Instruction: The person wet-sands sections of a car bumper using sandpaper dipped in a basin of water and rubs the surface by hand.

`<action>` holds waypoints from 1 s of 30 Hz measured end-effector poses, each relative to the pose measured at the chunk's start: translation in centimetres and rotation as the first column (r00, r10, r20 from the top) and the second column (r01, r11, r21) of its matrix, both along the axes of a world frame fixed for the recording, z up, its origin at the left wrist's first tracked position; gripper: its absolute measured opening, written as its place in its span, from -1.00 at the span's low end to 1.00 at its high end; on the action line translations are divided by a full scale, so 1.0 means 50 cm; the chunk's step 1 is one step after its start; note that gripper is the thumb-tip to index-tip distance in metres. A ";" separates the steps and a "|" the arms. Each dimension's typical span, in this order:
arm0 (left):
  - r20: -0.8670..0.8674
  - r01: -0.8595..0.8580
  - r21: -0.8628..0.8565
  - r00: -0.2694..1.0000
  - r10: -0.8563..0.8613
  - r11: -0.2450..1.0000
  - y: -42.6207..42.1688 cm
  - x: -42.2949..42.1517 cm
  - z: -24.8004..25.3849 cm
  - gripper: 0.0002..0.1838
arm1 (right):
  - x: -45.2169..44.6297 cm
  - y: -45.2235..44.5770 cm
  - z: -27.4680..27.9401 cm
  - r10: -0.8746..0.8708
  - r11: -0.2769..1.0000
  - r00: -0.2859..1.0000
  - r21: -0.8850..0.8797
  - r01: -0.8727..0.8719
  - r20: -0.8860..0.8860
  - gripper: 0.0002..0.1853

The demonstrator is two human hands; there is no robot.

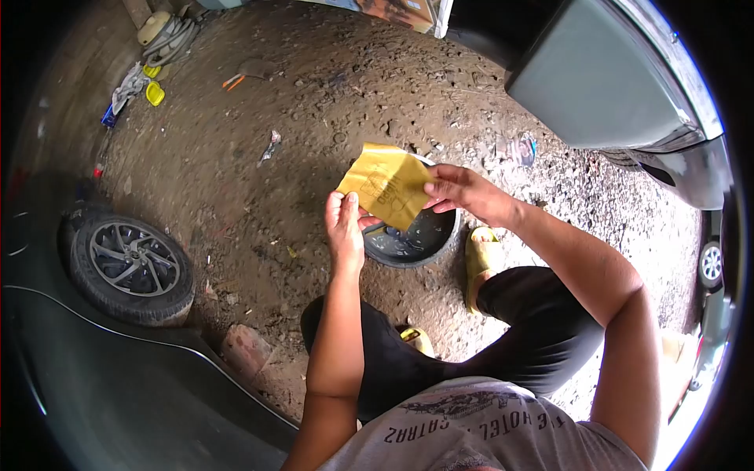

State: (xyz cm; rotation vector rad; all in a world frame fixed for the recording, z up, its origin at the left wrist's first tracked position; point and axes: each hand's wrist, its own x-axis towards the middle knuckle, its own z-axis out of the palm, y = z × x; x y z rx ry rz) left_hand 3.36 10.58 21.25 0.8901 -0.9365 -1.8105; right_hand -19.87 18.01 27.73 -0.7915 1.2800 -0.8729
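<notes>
A creased yellow sheet of sandpaper (384, 182), dark print on its upper face, is held up between my two hands. My left hand (344, 226) pinches its lower left corner, thumb on top. At its right edge, the thumb and fingers of my right hand (471, 193) close on the paper. Below the sheet, a dark round basin (428, 256) stands on the ground, partly hidden by the paper and my hands. Liquid shows inside it, along with something small that I cannot make out.
A wheel with a tyre (133, 263) is at the left, by a dark car panel (118, 377). A grey car body (605, 86) rises at the upper right. A brick-like stone (246, 349), yellow pieces (155, 93) and a coiled hose (174, 41) lie on rough, stony ground.
</notes>
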 end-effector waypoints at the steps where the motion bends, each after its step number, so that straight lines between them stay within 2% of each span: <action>1: 0.032 0.061 0.000 0.998 -0.061 0.998 0.000 0.000 -0.006 -0.82 | -0.001 0.002 0.007 -0.024 1.000 1.000 0.019 0.024 0.015 -0.54; 3: 0.093 0.179 0.002 0.980 -0.178 0.984 -0.003 0.000 -0.027 -0.85 | -0.007 0.001 0.016 -0.071 0.996 0.997 0.056 0.069 0.039 -0.49; 4: 0.065 0.217 0.048 0.973 -0.220 0.975 -0.001 -0.003 -0.036 -0.89 | -0.015 0.000 0.012 -0.059 0.997 0.980 0.060 0.049 0.190 -0.47; 7: -0.028 0.268 0.177 0.963 -0.268 0.947 0.006 -0.013 -0.051 -0.90 | -0.034 -0.001 0.018 0.043 0.999 0.881 -0.027 -0.034 0.471 -0.48; 8: -0.023 0.258 0.189 0.966 -0.258 0.948 0.007 -0.014 -0.053 -0.88 | -0.036 -0.001 0.013 0.041 0.999 0.891 -0.016 -0.038 0.451 -0.42; 11: -0.008 0.224 0.225 0.974 -0.228 0.948 0.009 -0.014 -0.057 -0.81 | -0.031 0.006 -0.017 0.109 0.987 0.984 -0.129 -0.091 0.144 -0.44; 12: -0.032 0.239 0.221 0.971 -0.238 0.945 0.009 -0.013 -0.043 -0.80 | -0.012 0.007 0.010 -0.042 0.999 0.991 -0.026 0.046 0.125 -0.58; 16: -0.068 0.245 0.223 0.970 -0.235 0.944 0.015 -0.024 0.016 -0.73 | -0.022 -0.006 -0.029 -0.123 0.992 0.992 -0.008 0.123 0.009 -0.81; 17: -0.060 0.231 0.228 0.973 -0.223 0.946 0.017 -0.030 0.021 -0.70 | -0.025 -0.008 -0.033 -0.109 0.994 0.994 -0.016 0.109 -0.009 -0.81; 18: 0.118 0.183 0.123 0.973 -0.197 0.975 0.021 -0.032 0.009 -0.75 | -0.028 -0.010 -0.037 -0.096 0.995 0.995 -0.024 0.096 -0.026 -0.81; 21: 0.208 0.230 -0.056 0.954 -0.214 0.972 0.023 -0.033 -0.009 -0.80 | -0.033 -0.013 -0.043 -0.072 0.997 0.996 -0.029 0.071 -0.055 -0.81; 22: 0.165 0.181 -0.014 0.970 -0.176 0.983 0.025 -0.035 0.000 -0.81 | -0.033 -0.013 -0.041 -0.067 0.997 0.996 -0.028 0.065 -0.060 -0.80; 30: 0.191 0.213 -0.067 0.962 -0.197 0.975 0.012 -0.030 -0.022 -0.83 | -0.042 -0.009 -0.044 -0.101 0.994 0.995 -0.034 0.102 0.018 -0.81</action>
